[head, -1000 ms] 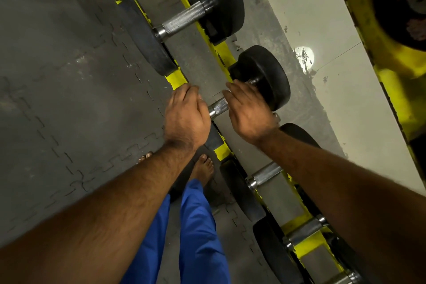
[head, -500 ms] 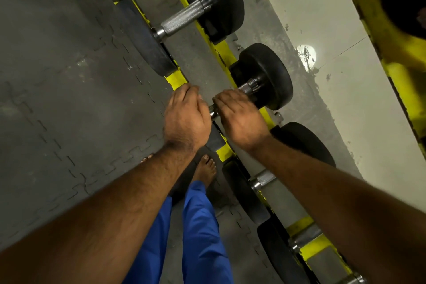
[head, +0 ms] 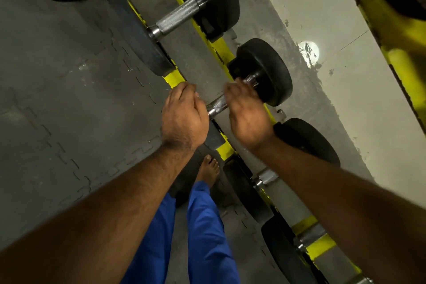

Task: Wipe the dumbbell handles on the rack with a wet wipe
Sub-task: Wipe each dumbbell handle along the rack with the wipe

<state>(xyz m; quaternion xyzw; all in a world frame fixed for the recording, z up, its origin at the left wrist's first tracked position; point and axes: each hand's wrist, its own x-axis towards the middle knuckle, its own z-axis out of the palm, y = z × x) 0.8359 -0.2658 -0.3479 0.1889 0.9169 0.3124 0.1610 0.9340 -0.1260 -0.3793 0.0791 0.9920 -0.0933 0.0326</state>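
Left hand: your left hand (head: 184,114) sits curled over the near end of the dumbbell, covering its near weight head; fingers closed down on that end.
Right hand: your right hand (head: 244,113) lies over the far part of the handle (head: 217,106), fingers bent round it toward the far weight head (head: 265,69). Whether they close fully on the bar, you cannot tell from this angle.
Wet wipe: not visible; if it is under your right palm, the hand hides it.
Handle: a short knurled steel stretch shows between your two hands, bare and shiny.
Dumbbell position: it lies across the yellow rack (head: 175,76), second in the row as seen, far head black and round, resting on the far rail.
Neighbours: a larger dumbbell (head: 177,16) lies on the rack farther along, handle fully exposed, well apart from your hands. Nearer you, another dumbbell (head: 265,177) lies partly under your right forearm.
Floor: grey interlocking mat (head: 69,99) on the left, pale wall or panel beyond the rack.
Body: blue trousers (head: 207,226) and one bare foot (head: 208,168) stand just beside the rack's near rail.
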